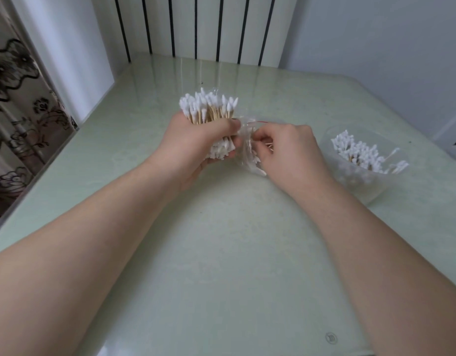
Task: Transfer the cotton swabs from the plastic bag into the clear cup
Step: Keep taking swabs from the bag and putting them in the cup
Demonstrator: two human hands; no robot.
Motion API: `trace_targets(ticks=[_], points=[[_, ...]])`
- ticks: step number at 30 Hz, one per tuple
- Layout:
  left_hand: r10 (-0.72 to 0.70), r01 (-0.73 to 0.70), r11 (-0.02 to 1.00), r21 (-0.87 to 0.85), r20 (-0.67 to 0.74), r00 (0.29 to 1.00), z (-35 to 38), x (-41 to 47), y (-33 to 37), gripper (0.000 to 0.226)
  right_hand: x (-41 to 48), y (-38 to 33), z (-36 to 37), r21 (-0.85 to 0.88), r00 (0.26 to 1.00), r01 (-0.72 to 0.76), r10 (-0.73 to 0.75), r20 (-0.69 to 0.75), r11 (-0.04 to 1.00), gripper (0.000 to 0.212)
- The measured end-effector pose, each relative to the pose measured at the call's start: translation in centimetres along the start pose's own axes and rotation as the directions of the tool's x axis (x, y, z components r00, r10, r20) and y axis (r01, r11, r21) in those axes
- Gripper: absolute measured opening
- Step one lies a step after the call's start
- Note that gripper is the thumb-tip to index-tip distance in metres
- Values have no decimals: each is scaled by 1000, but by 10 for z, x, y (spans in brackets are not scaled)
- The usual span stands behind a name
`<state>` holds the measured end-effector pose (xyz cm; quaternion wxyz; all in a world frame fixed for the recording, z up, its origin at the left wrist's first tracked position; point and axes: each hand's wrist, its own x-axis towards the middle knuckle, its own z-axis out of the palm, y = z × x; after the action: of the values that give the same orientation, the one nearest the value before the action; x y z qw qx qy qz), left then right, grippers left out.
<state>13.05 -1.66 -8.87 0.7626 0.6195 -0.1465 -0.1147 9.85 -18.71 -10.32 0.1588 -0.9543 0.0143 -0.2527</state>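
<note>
A thick bundle of cotton swabs (209, 106) with wooden sticks and white tips stands upright in my left hand (193, 142), which is closed around its middle. Just right of it hangs the clear plastic bag (248, 145), crumpled, with a few swabs still inside. My right hand (286, 147) pinches the bag and the swabs in it. The clear cup (360, 186) stands on the table to the right, apart from both hands, and holds many swabs (357, 152) with their white tips up.
The pale green glossy table (221, 240) runs from the near edge to a white ribbed radiator (196, 27) at the back. A patterned curtain (19, 119) hangs off the table's left edge. White wall on the right.
</note>
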Motion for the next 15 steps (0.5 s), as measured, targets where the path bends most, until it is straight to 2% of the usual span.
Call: trace_targets(ticks=[3, 5, 8, 15], points=[[2, -13, 996, 86, 123, 992, 2, -3, -3, 16, 0, -2, -2, -44, 996, 85, -85, 16, 995, 23], [-2, -15, 988, 154, 106, 994, 4, -2, -7, 12, 2, 0, -3, -88, 992, 125, -123, 29, 988, 23], [8, -11, 983, 185, 16, 1000, 2, 3, -12, 16, 3, 6, -5, -124, 994, 109, -111, -8, 986, 23], [32, -21, 987, 160, -69, 997, -2, 9, -18, 14, -5, 7, -19, 134, 991, 7, 12, -136, 991, 18]])
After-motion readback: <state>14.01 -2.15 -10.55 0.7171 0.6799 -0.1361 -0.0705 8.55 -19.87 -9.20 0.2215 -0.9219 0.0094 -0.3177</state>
